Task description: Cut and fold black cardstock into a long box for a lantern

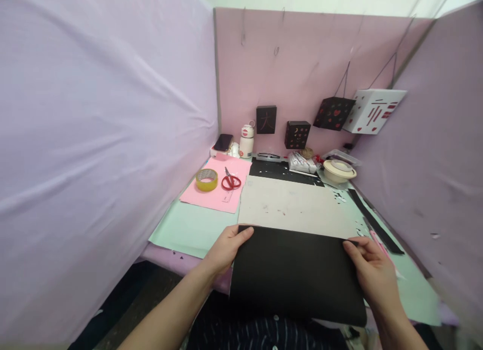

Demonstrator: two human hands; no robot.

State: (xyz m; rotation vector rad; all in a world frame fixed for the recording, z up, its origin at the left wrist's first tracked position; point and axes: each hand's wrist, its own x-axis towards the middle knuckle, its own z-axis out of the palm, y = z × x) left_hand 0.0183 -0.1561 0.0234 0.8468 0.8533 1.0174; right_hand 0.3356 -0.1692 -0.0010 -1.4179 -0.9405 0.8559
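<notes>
A sheet of black card [294, 274] is held over the table's front edge, tilted toward my body. At its upper left corner my left hand [231, 241] pinches it, thumb on top and fingers beneath. The opposite corner is gripped by my right hand [372, 264], thumb on the face and fingers curled behind. Just beyond the card lies a pale beige board [292, 204] with small scraps on it. Close to my right hand is a pink-handled tool [378, 241], partly hidden.
On pink paper [199, 201] at the left are yellow tape [207, 180] and red-handled scissors [231, 181]. A white bottle [246, 142] and a cream bowl [339, 171] stand farther back. Black [334, 113] and white [373, 111] cut-paper boxes hang above. A black strip [373, 219] lies right.
</notes>
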